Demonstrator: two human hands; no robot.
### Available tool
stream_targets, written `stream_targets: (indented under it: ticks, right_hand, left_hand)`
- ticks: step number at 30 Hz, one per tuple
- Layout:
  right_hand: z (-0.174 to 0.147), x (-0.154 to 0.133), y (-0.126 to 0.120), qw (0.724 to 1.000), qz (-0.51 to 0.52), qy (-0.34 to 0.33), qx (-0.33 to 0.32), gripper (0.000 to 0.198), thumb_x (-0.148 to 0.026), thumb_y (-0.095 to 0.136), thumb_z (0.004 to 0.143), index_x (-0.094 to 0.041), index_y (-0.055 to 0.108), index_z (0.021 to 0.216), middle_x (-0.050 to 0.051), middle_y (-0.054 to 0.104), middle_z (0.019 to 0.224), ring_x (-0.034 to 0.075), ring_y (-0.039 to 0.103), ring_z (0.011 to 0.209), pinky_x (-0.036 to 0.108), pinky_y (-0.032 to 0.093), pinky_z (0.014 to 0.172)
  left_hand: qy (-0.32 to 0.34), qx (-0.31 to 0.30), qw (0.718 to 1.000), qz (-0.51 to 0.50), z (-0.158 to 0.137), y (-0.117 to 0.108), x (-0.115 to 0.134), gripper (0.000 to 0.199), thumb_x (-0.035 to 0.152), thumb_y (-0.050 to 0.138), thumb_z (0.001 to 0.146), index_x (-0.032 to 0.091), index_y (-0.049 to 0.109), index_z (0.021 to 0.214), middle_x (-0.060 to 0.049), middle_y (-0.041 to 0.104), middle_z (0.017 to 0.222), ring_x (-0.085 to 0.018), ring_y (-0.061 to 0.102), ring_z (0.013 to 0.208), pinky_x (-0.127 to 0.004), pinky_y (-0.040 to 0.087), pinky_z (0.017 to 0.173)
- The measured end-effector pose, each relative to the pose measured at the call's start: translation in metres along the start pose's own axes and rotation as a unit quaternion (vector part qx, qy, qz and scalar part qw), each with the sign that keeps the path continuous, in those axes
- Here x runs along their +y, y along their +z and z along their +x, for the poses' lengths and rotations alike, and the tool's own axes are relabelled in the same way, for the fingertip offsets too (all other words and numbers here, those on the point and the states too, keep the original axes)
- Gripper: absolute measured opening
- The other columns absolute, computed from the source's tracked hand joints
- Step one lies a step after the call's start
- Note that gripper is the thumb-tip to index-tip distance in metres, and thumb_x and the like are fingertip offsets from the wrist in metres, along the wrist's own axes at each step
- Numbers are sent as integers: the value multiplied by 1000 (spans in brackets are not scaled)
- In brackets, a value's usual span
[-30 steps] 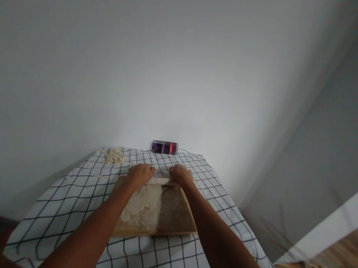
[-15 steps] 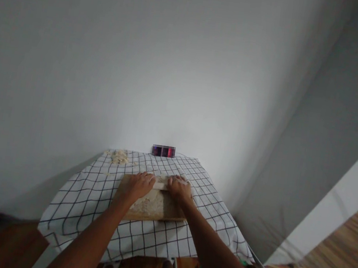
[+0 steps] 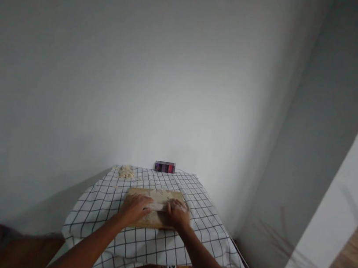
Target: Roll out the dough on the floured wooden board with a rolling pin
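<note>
A pale, floury rolling pin point(image 3: 157, 207) lies across a wooden board point(image 3: 135, 191). Its left end is under my left hand point(image 3: 137, 207), whose fingers curl over it. On the other end my right hand point(image 3: 178, 212) is closed in the same way. Just beyond the pin, a flat sheet of pale dough point(image 3: 161, 196) shows on the board. Flour dusts the board's near part. The ends of the pin are hidden beneath my hands.
A white cloth with a dark grid point(image 3: 95, 211) covers the table. Pale dough pieces point(image 3: 126, 172) sit at its far left. A small pixelated object point(image 3: 165, 167) stands at the back by the wall point(image 3: 172, 84). A cable point(image 3: 244, 260) runs along the right side.
Both hands and the rolling pin have come back toward me, from near the board's far edge to its middle, uncovering dough beyond the pin. The camera has tilted up slightly.
</note>
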State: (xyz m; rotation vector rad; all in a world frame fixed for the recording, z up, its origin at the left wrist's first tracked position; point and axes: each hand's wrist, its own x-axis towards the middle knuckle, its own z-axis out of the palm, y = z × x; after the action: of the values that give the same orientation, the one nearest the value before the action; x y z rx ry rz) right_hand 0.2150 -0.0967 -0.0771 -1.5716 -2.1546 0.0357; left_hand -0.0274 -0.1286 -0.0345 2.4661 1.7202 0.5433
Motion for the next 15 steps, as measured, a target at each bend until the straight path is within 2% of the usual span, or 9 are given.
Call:
stream_targets:
  ticks: [4, 8, 12, 15]
  right_hand:
    - [-7, -17, 16, 999, 27, -44, 16, 43, -32, 44, 120, -26, 81, 142, 8, 75, 159, 26, 61, 157, 43, 44, 135]
    - [-9, -36, 28, 999, 17, -24, 37, 44, -28, 45, 118, -26, 80, 146, 11, 70, 165, 30, 60, 159, 52, 44, 135]
    - [0, -38, 32, 999, -8, -31, 40, 43, -27, 50, 116, -23, 79, 147, 13, 71, 162, 31, 61, 157, 50, 47, 132]
    - [13, -35, 30, 998, -40, -52, 21, 38, -33, 56, 115, -25, 81, 142, 14, 72, 161, 34, 59, 159, 54, 48, 131]
  left_hand:
    - [-8, 16, 1000, -19, -28, -2, -20, 42, 34, 65, 104, 31, 81, 143, -6, 79, 153, -32, 70, 145, -43, 51, 130]
    - [15, 75, 995, 57, -46, 15, -36, 40, 35, 62, 109, 31, 78, 146, -7, 76, 157, -32, 69, 146, -51, 55, 127]
    - [27, 133, 985, 103, -37, 31, -43, 39, 40, 54, 115, 29, 80, 142, -10, 80, 149, -33, 74, 138, -53, 60, 120]
    - [25, 149, 982, 113, -21, 32, -47, 42, 45, 52, 116, 29, 81, 142, -10, 81, 149, -34, 74, 136, -54, 60, 117]
